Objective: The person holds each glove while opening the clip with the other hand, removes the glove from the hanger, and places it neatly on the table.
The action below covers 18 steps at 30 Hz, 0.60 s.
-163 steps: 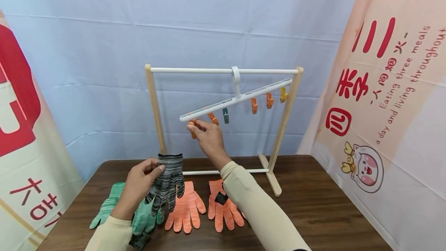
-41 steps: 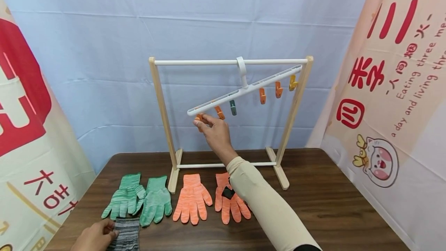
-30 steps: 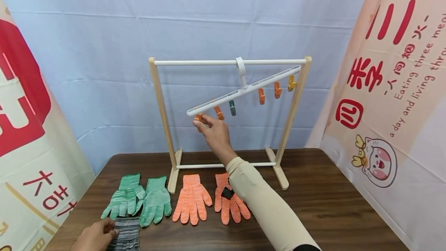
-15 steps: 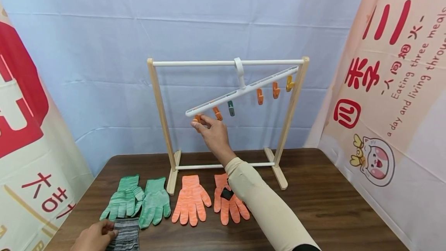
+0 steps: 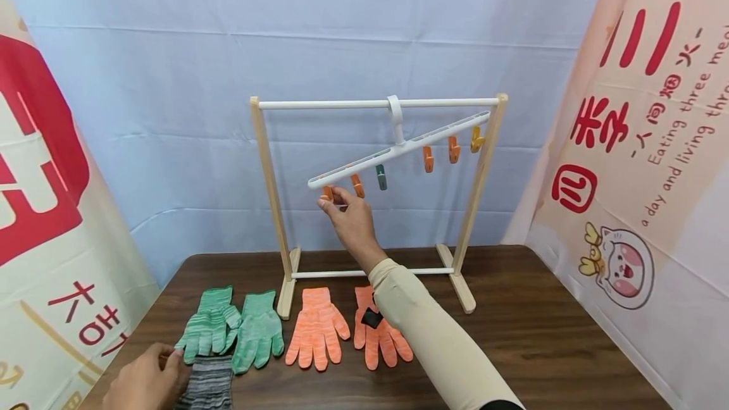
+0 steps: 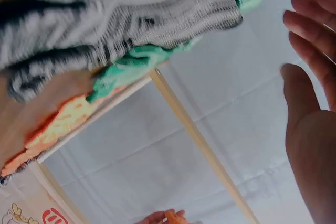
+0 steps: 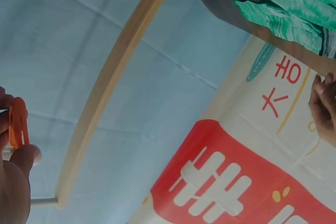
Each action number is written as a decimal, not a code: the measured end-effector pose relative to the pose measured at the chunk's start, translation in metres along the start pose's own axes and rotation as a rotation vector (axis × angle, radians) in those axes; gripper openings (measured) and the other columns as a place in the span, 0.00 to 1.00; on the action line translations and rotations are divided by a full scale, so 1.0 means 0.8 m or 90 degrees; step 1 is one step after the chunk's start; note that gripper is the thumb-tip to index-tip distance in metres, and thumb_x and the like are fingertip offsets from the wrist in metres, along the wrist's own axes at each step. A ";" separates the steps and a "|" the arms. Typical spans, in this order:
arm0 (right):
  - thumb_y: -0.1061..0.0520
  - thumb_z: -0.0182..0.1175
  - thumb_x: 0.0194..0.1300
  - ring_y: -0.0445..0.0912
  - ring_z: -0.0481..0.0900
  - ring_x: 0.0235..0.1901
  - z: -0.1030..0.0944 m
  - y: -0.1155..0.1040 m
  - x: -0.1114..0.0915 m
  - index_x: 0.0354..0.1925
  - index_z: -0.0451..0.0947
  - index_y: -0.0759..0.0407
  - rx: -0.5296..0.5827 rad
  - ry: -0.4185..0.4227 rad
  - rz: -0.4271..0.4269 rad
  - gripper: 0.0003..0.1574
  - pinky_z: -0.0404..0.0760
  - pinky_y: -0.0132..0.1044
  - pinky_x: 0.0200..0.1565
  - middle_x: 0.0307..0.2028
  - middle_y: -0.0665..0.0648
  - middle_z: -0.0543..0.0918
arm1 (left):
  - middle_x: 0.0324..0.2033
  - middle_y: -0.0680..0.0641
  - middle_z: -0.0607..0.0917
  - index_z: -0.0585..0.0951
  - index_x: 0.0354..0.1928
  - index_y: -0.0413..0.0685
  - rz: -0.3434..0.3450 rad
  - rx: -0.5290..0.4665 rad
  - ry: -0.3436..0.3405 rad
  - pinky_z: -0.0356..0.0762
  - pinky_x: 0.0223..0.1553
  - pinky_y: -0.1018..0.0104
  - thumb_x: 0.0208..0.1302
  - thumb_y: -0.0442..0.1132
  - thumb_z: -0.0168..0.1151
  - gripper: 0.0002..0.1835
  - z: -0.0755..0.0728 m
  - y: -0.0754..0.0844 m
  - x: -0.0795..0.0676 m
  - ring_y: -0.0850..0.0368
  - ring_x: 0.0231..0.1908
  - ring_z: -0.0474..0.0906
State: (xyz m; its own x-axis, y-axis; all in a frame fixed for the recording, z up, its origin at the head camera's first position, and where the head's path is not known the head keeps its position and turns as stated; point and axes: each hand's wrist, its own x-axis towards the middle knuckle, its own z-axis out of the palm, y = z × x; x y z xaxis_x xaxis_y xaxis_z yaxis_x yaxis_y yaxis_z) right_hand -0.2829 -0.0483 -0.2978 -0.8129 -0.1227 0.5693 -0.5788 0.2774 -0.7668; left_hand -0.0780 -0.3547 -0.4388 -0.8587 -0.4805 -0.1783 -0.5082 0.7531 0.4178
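Note:
My right hand (image 5: 354,220) pinches an orange clothespin (image 7: 18,121) at the low left end of a white hanger (image 5: 364,162). That hanger hooks over the rack's top bar and tilts up to the right. My left hand (image 5: 145,379) is at the table's front left, beside a grey-and-black striped knit glove (image 5: 207,385). In the left wrist view its fingers (image 6: 315,32) are extended and apart from the glove, holding nothing. The glove's cuff shows in the head view; its lower part is cut off by the frame edge.
Two green gloves (image 5: 259,331) and two orange gloves (image 5: 317,328) lie in a row before the wooden rack (image 5: 270,182). A black patch (image 5: 372,317) sits on the right orange glove, partly behind my right sleeve. More clothespins, including a yellow one (image 5: 476,139), hang along the hanger.
Earlier my left hand held the striped glove up near the rack; it then laid it at the table's front left and has now let go, shifting left. My right hand keeps its pinch.

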 end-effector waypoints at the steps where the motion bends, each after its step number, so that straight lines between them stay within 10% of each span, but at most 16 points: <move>1: 0.47 0.62 0.58 0.40 0.77 0.38 0.000 0.000 0.000 0.52 0.77 0.52 0.006 0.000 0.003 0.23 0.76 0.35 0.42 0.37 0.49 0.81 | 0.31 0.46 0.81 0.75 0.48 0.41 -0.003 -0.004 0.017 0.69 0.25 0.51 0.63 0.65 0.45 0.33 -0.003 0.004 -0.002 0.47 0.27 0.75; 18: 0.47 0.63 0.58 0.41 0.77 0.38 -0.002 -0.004 0.005 0.51 0.77 0.55 0.063 0.006 0.004 0.24 0.76 0.35 0.42 0.37 0.51 0.81 | 0.34 0.51 0.81 0.75 0.50 0.46 0.120 -0.077 0.079 0.69 0.25 0.58 0.60 0.69 0.41 0.35 -0.005 0.069 -0.017 0.57 0.28 0.76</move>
State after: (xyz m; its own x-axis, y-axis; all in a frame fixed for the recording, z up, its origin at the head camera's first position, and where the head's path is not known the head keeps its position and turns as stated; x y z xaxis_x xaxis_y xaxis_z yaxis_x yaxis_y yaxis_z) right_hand -0.2841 -0.0481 -0.2926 -0.8163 -0.1122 0.5667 -0.5775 0.1823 -0.7958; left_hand -0.0939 -0.3086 -0.4100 -0.9190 -0.3938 0.0209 -0.3216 0.7790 0.5382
